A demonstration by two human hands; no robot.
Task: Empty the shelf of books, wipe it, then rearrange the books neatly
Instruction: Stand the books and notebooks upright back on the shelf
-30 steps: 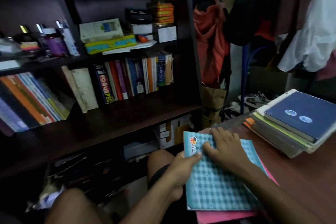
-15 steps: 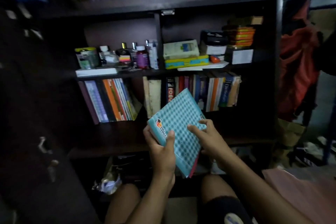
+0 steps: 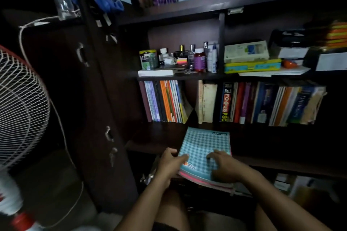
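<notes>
white wire-caged fan (image 3: 20, 103) far left of the hands | left hand (image 3: 169, 165) grips left edge of teal checked paper notebook (image 3: 204, 150) | notebook stack lies flat at dark wooden shelf (image 3: 281, 148) front | right hand (image 3: 225, 167) fingers curled on cover | upright books (image 3: 262, 103) above the hands

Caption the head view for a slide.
Both hands, left hand and right hand, hold a blue checked notebook before the bookshelf.
</notes>
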